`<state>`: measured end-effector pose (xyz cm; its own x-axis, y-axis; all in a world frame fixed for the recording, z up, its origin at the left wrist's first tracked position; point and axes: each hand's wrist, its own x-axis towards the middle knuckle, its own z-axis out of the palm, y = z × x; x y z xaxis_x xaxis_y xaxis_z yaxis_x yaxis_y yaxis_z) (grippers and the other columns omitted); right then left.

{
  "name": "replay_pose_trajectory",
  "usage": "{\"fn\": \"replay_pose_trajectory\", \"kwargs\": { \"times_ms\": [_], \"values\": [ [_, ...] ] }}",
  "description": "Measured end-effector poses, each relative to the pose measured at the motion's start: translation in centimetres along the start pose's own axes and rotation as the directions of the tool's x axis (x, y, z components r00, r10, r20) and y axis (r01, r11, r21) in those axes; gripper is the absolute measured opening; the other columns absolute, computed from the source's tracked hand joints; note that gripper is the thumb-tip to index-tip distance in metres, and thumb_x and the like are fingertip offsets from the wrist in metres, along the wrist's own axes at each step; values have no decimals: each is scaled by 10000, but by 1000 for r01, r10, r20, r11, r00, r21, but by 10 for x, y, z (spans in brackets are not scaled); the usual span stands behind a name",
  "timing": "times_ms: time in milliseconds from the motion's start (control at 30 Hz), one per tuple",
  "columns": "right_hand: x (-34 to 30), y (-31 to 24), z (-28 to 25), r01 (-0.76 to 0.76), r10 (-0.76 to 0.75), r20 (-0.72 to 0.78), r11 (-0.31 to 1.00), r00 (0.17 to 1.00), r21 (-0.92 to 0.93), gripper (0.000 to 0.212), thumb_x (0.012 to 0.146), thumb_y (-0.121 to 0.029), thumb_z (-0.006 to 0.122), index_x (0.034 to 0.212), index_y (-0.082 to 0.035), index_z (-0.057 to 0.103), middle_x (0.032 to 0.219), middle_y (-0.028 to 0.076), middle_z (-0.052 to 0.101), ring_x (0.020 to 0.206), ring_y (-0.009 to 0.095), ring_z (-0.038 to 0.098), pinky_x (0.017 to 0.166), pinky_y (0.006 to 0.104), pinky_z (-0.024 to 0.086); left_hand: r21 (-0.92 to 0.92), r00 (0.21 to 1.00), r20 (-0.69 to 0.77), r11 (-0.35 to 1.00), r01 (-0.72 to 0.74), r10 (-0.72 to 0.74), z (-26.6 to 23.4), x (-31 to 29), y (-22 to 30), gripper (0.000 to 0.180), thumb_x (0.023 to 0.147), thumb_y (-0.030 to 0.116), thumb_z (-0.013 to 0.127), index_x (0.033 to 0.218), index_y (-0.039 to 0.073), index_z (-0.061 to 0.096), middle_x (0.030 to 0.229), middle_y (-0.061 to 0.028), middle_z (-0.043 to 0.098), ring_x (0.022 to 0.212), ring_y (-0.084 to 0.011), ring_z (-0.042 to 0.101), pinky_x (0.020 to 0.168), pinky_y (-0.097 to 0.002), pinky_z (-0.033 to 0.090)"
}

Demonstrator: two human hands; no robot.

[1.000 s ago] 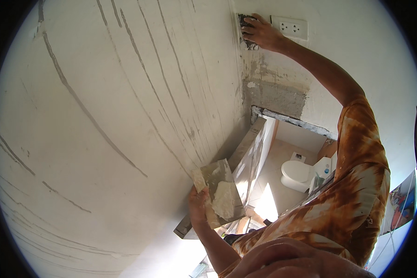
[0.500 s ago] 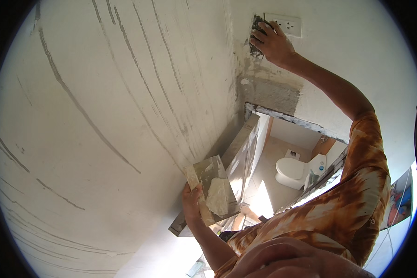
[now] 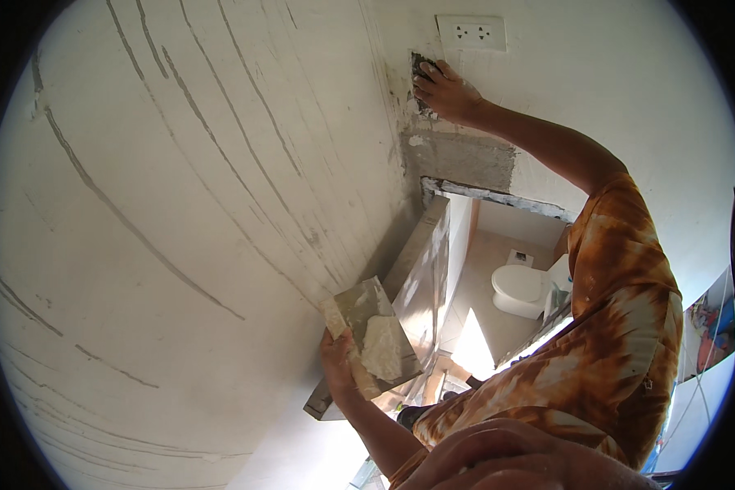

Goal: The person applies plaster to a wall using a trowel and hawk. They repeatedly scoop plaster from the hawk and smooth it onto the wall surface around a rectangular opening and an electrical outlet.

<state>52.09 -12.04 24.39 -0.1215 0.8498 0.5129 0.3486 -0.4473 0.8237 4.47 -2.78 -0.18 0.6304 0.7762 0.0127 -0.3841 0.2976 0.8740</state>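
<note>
Hands: two, the left hand low and the right hand high on the wall.
Tools: two, one grey board and one dark flat tool.
Paste: one main pale lump on the board.
Fixtures: one white socket plate, one white toilet seen through the doorway.
Right arm: stretched up and across, elbow slightly bent, palm toward the wall.
Left arm: rising from the lower edge, forearm slanting up and leftward.
Right fingers: spread and curved over the dark tool, holding it against the wall; its grip is hidden.
Left fingers: closed around the board's pale left edge.
Dark tool: under the right fingers, below the socket plate, above a rough grey patch.
Board: tilted, extending rightward from the left fingers; the lump lies just right of them.
</note>
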Motion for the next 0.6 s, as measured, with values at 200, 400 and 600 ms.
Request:
{"fn": "replay_pose_trajectory", "kwargs": {
  "times_ms": [200, 400, 600],
  "values": [
    [-81, 8, -31, -153, 153, -40, 988, 987, 5, 395, 839, -255, 656, 1215, -135, 649, 1361, 44, 534, 1323, 301, 433, 1099, 482, 321, 36, 1000, -16, 999, 26, -26, -2, -1, -1, 377, 897, 120, 653, 1251, -6, 621, 1062, -37, 674, 939, -135, 607, 858, -273, 465],
    [-71, -5, -42, -103, 128, -214, 987, 968, 124, 330, 842, -203, 647, 1162, -132, 677, 1333, 18, 568, 1316, 258, 443, 1080, 450, 341, 161, 1000, -14, 987, 13, -11, 2, -1, 7, 384, 900, 129, 648, 1249, -27, 614, 1064, -50, 665, 956, -150, 598, 876, -286, 456],
    [10, -7, -6, 35, -34, -111, 999, 993, 9, 359, 849, -223, 650, 1197, -140, 676, 1352, 4, 569, 1340, 279, 428, 1125, 463, 307, 151, 999, -42, 988, 16, -10, 5, -6, 11, 405, 895, 151, 650, 1257, -23, 602, 1099, -67, 650, 971, -161, 587, 875, -301, 453]
  ]
}}
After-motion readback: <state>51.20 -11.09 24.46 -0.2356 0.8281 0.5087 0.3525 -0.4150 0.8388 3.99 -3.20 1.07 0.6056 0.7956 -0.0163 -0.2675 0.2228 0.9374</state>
